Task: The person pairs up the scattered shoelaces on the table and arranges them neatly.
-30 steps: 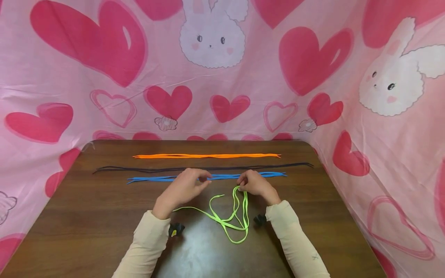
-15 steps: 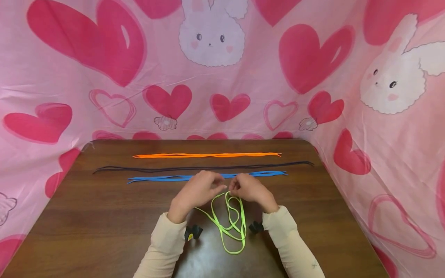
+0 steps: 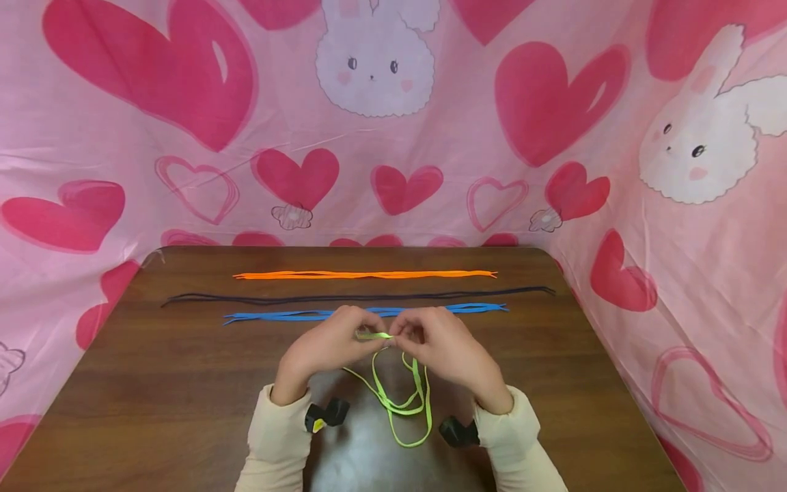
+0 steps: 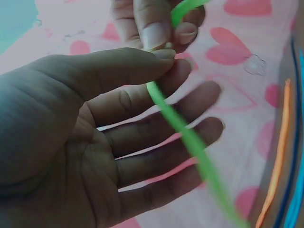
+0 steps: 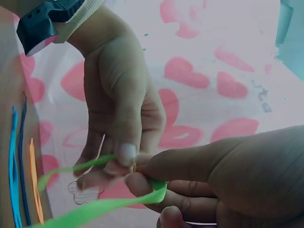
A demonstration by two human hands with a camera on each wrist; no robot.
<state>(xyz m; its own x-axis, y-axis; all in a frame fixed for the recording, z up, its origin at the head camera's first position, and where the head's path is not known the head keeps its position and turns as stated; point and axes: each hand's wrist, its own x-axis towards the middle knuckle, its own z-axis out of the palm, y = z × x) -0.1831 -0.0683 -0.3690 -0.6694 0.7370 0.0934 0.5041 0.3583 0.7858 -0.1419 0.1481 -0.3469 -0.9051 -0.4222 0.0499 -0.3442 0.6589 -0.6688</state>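
Observation:
Both hands meet over the middle of the table, fingertips close together on a yellow-green shoelace [image 4: 192, 142]. My left hand [image 3: 332, 343] pinches it between thumb and index finger, the other fingers spread out; the lace runs down across them in the left wrist view. My right hand [image 3: 447, 345] also pinches the shoelace, thumb against index finger, and a stretch of the lace [image 5: 95, 212] passes around its fingers in the right wrist view. The rest of the lace hangs and lies in loose loops below the hands. The pinched spot itself is partly hidden by the fingertips.
Beyond the hands, laid out lengthwise on the brown table [image 3: 154, 383], are a pair of blue shoelaces [image 3: 479, 308], dark laces [image 3: 246, 300] and orange laces [image 3: 430, 275]. A pink heart-patterned cloth [image 3: 461, 143] hangs behind and beside the table.
My left hand has moved right to meet the right hand and now pinches the yellow-green lace. My right hand has shifted left with the lace, and the loops have moved slightly nearer the front.

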